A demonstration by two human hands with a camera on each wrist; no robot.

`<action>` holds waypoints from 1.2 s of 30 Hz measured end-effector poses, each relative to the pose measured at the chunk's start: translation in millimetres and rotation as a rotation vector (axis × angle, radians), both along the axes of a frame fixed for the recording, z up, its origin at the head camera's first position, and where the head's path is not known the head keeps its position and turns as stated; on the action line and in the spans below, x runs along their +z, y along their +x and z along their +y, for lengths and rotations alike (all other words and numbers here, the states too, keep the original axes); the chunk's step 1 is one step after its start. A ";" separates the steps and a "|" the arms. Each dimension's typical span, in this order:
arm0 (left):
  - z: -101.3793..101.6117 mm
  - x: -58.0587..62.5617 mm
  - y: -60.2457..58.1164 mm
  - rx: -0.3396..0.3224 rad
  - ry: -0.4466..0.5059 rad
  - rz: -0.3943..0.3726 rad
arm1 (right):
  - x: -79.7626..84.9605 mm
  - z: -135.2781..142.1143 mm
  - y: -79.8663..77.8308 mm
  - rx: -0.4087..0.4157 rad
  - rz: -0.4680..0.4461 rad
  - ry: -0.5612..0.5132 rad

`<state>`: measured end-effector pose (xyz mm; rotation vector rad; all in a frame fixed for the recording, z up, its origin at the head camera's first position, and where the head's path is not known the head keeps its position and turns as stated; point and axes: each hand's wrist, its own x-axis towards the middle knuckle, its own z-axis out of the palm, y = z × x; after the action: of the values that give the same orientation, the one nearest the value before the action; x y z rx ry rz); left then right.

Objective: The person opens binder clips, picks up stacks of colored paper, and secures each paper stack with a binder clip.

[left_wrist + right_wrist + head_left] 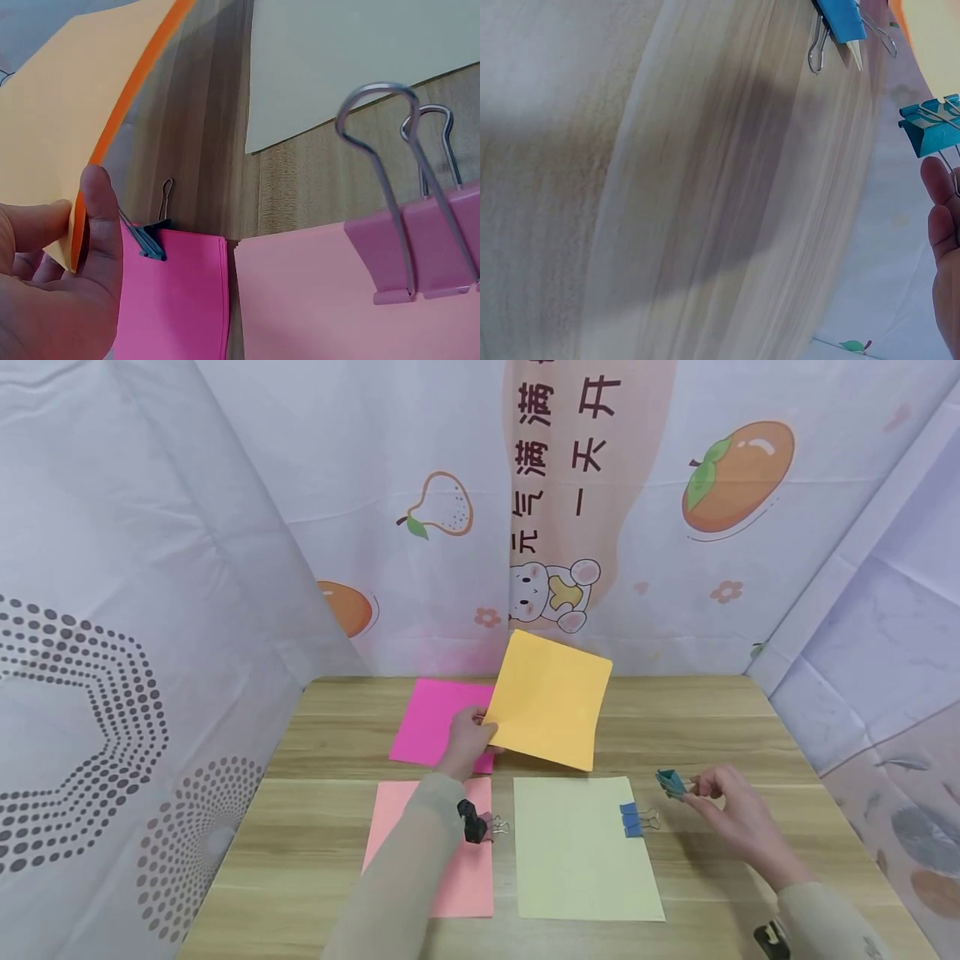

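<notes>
My left hand (467, 742) pinches a stack of orange-yellow paper (553, 700) at its near left corner, thumb on one face and fingers on the other. The stack is tilted up off the table, its layered orange edge (129, 91) showing in the left wrist view. To the right, my right hand (741, 822) holds a teal binder clip (671, 783) by its wire handles. This clip (932, 133) is in the air, apart from the orange-yellow stack in the head view. Whether its jaws are spread is too small to tell.
Magenta paper (438, 718) lies behind my left hand, with a dark teal clip (154, 241) on its edge. Nearer are pink paper (468, 881) with a pink clip (420, 247) and pale yellow paper (581, 852) with a blue clip (632, 820). All rest on the wooden table (705, 718).
</notes>
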<state>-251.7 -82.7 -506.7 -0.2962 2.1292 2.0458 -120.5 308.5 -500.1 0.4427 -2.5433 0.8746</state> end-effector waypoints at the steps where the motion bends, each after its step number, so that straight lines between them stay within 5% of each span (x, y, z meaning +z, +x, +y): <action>1: -1.0 -0.4 0.3 -0.002 0.010 0.000 | 0.4 -0.9 -0.7 0.006 0.004 0.000; 16: -3.4 -2.8 13.0 -0.061 0.030 0.009 | 5.8 -10.7 -13.3 0.044 0.064 0.041; 36: 6.9 -11.0 32.0 -0.127 0.123 0.036 | 19.0 -21.5 -13.8 -0.007 -0.104 0.014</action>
<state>-219.7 -75.8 -517.8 -0.1045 1.9757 2.1119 -134.4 287.0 -481.1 0.4025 -2.6459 0.8995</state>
